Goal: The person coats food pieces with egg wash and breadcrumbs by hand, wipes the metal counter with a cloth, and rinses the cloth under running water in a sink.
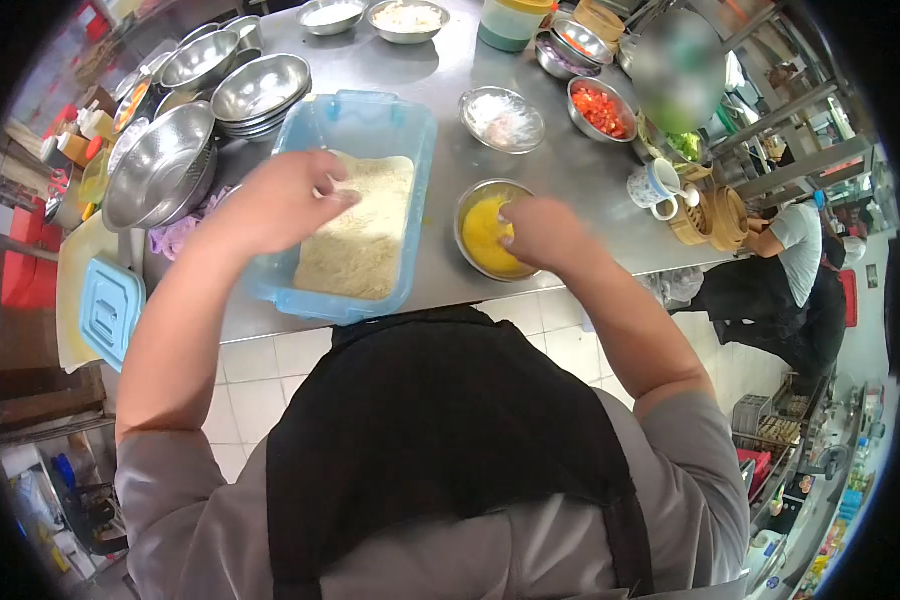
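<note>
your left hand (pixel 292 195), fingers released, is over the rectangular blue plastic tub (pixel 370 122); your right hand (pixel 544 234), grip unclear, over the round yellow-filled metal bowl (pixel 460 228).

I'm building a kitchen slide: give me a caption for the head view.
Left hand over a blue tub of pale powder, right hand at a bowl of yellow mixture.

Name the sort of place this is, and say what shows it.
Most likely a commercial kitchen: a long metal worktop, a stack of metal bowls, and bamboo steamers beside another person in a dark apron.
</note>
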A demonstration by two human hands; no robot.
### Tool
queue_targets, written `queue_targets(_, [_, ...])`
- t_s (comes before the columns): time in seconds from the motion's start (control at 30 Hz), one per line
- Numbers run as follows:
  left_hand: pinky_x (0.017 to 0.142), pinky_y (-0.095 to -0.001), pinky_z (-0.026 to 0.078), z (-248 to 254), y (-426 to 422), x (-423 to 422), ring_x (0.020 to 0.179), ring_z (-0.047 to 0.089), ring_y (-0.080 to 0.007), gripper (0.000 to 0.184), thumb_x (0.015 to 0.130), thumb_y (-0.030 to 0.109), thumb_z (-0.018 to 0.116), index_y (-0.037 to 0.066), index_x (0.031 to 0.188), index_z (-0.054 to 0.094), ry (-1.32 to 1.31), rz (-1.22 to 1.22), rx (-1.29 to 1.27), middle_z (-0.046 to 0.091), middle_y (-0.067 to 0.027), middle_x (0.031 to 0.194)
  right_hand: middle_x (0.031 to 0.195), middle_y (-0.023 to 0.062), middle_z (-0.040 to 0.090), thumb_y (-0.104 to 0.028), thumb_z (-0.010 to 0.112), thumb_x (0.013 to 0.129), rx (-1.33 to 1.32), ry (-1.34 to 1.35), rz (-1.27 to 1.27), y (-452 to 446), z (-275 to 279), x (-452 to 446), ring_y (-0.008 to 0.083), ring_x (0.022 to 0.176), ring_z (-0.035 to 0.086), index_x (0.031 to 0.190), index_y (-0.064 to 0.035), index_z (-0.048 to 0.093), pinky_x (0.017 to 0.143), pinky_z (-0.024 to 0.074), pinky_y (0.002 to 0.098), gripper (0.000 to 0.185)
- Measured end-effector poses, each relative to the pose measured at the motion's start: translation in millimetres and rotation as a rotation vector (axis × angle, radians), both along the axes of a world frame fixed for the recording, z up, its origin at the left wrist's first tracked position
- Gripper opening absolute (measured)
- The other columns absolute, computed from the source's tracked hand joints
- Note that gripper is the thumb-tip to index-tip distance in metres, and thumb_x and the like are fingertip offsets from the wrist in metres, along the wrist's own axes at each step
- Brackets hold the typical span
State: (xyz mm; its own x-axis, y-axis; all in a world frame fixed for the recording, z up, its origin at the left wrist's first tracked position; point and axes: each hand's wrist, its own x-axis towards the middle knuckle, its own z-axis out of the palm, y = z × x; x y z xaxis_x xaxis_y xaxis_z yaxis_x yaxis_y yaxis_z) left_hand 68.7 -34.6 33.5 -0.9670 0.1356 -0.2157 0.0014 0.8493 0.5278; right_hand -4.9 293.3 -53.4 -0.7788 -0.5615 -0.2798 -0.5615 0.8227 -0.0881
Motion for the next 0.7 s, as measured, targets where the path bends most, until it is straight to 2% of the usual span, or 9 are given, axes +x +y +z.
queue_targets(0.07, [0.095, -0.0415, 0.05, -12, 17, -6, 0.11, 0.064, -0.0333, 0.056, 0.089, 0.036, 0.069, 0.001, 0.131, 0.056, -0.124, -0.007, -0.186, 0.065, -0.0218, 0.118, 0.098, 0.0151, 0.07, -0.024, 0.068, 0.082, 0.096, -0.054, 0.003, -10, -7, 6, 0.0336, 0.097, 0.067, 0.106, -0.0095, 0.067, 0.083, 0.0531, 0.0452, 0.028])
queue_targets(0.13, [0.106, -0.0452, 0.044, -31, 29, -11, 0.127, 0.054, -0.0375, 0.073, 0.088, 0.039, 0.068, 0.005, 0.147, 0.04, -0.156, -0.11, -0.257, 0.053, -0.0244, 0.139, 0.097, 0.0144, 0.07, -0.027, 0.07, 0.082, 0.128, -0.061, 0.008, -13, -20, 4, 0.0336, 0.097, 0.067, 0.106, -0.0092, 0.067, 0.083, 0.053, 0.0454, 0.03])
queue_targets(0.23, [0.111, -0.0449, 0.04, -48, 45, -15, 0.133, 0.047, -0.0405, 0.086, 0.087, 0.039, 0.069, 0.008, 0.154, 0.026, -0.28, -0.139, -0.371, 0.037, -0.0265, 0.151, 0.098, 0.0145, 0.07, -0.024, 0.069, 0.082, 0.092, -0.017, 0.022, -8, -38, -2, 0.0331, 0.096, 0.067, 0.103, -0.0089, 0.068, 0.082, 0.0534, 0.0457, 0.026])
queue_targets(0.43, [0.115, -0.0465, 0.035, -87, 51, -20, 0.135, 0.043, -0.0456, 0.097, 0.083, 0.041, 0.07, 0.013, 0.158, 0.016, -0.19, -0.198, -0.475, 0.023, -0.0254, 0.159, 0.1, 0.0161, 0.071, -0.016, 0.063, 0.082, -0.077, 0.042, -0.061, 2, -19, 2, 0.0328, 0.096, 0.068, 0.099, -0.0088, 0.069, 0.082, 0.0544, 0.0452, 0.02])
queue_targets(0.5, [0.112, -0.0455, 0.039, -144, 40, -27, 0.131, 0.048, -0.0434, 0.082, 0.085, 0.037, 0.068, 0.011, 0.153, 0.03, -0.026, -0.312, -0.654, 0.034, -0.0254, 0.154, 0.1, 0.016, 0.071, -0.017, 0.063, 0.082, -0.167, 0.082, -0.092, 9, -17, 1, 0.0332, 0.096, 0.068, 0.1, -0.0092, 0.069, 0.082, 0.0545, 0.0449, 0.02])
queue_targets(0.57, [0.107, -0.045, 0.043, -146, 35, -42, 0.125, 0.054, -0.0416, 0.065, 0.086, 0.03, 0.064, 0.008, 0.143, 0.044, 0.012, -0.385, -0.579, 0.046, -0.0254, 0.144, 0.102, 0.0155, 0.07, -0.02, 0.064, 0.082, -0.127, -0.002, -0.116, 10, -2, 1, 0.0333, 0.098, 0.067, 0.104, -0.0083, 0.068, 0.085, 0.0536, 0.0457, 0.025])
queue_targets(0.63, [0.1, -0.0451, 0.047, -117, 49, -58, 0.116, 0.06, -0.0402, 0.045, 0.087, 0.022, 0.06, 0.004, 0.128, 0.06, -0.099, -0.426, -0.246, 0.06, -0.0253, 0.13, 0.104, 0.0153, 0.07, -0.021, 0.065, 0.082, -0.13, -0.044, -0.151, 10, 10, 4, 0.0334, 0.1, 0.066, 0.107, -0.0078, 0.068, 0.086, 0.0532, 0.0462, 0.029])
queue_targets(0.67, [0.091, -0.0459, 0.051, -122, 50, -59, 0.105, 0.064, -0.0402, 0.026, 0.087, 0.011, 0.054, 0.001, 0.107, 0.068, 0.06, -0.44, -0.134, 0.068, -0.025, 0.107, 0.106, 0.0153, 0.07, -0.022, 0.065, 0.082, -0.156, -0.039, -0.169, 11, 14, 5, 0.0335, 0.101, 0.066, 0.108, -0.0078, 0.068, 0.087, 0.0531, 0.0462, 0.03])
queue_targets(0.7, [0.091, -0.046, 0.051, -129, 50, -66, 0.105, 0.064, -0.0404, 0.027, 0.087, 0.009, 0.053, 0.0, 0.108, 0.067, 0.045, -0.431, -0.138, 0.068, -0.0251, 0.107, 0.105, 0.0152, 0.07, -0.022, 0.065, 0.082, -0.152, -0.042, -0.175, 13, 16, 4, 0.0336, 0.101, 0.066, 0.109, -0.008, 0.067, 0.087, 0.053, 0.0462, 0.031])
